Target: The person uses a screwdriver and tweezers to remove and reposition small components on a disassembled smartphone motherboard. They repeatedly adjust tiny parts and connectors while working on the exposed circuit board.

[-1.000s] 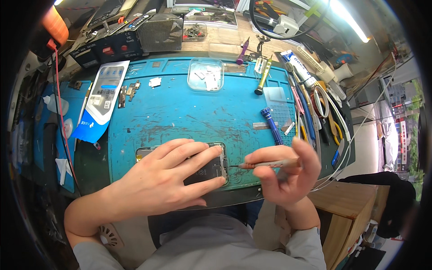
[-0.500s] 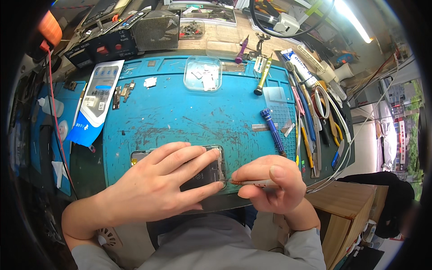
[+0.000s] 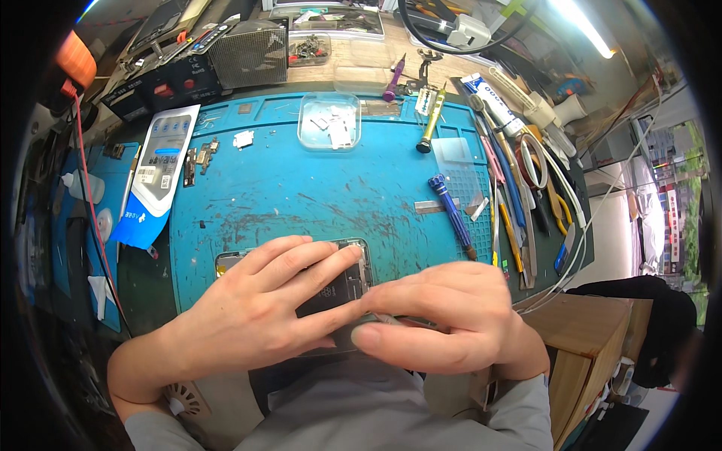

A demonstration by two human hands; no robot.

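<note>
An opened phone (image 3: 326, 293), with a black inside and a metal rim, lies crosswise at the near edge of the blue mat (image 3: 263, 188). My left hand (image 3: 274, 297) rests across it, fingers stretched and apart, covering much of its left and middle. At the phone's near right corner my right hand (image 3: 444, 316) is closed in a pinch around a slim, pale tool (image 3: 386, 319). Its fingertips meet my left forefinger, and most of the tool, its tip included, is hidden.
A blue screwdriver (image 3: 451, 214) lies right of the phone, with a yellow-green one (image 3: 431, 124) behind it. A clear box (image 3: 329, 143) of small white pieces stands at the back. Pliers and several tools crowd the right side; a white-and-blue package (image 3: 162, 161) lies left.
My right hand has moved left and turned knuckles up, bringing its fingertips against my left forefinger at the phone's corner. The left hand stays spread on the phone. The view has shifted slightly.
</note>
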